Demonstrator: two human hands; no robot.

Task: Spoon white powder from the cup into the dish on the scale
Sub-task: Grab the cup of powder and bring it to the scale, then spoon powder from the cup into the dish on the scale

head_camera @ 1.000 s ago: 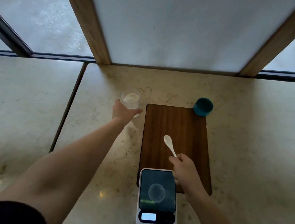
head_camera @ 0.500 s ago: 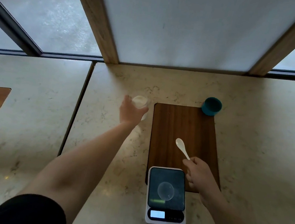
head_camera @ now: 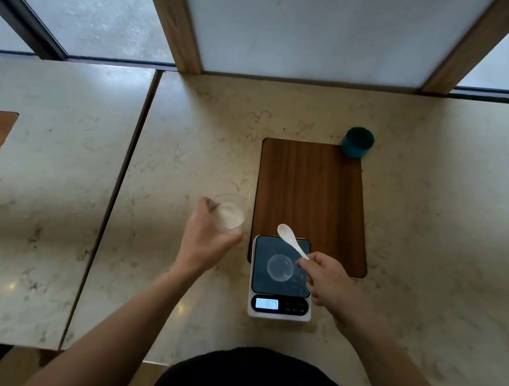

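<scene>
One clear cup, white powder inside, left hand gripping.

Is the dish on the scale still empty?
Empty, it seems: the clear dish shows only the dark scale platform through it, no white powder.

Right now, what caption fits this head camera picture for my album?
Left hand holds the powder cup; right hand poises a spoon over the scale.

A clear cup with white powder is sitting left of the scale. A clear dish is lying on it, empty.
</scene>
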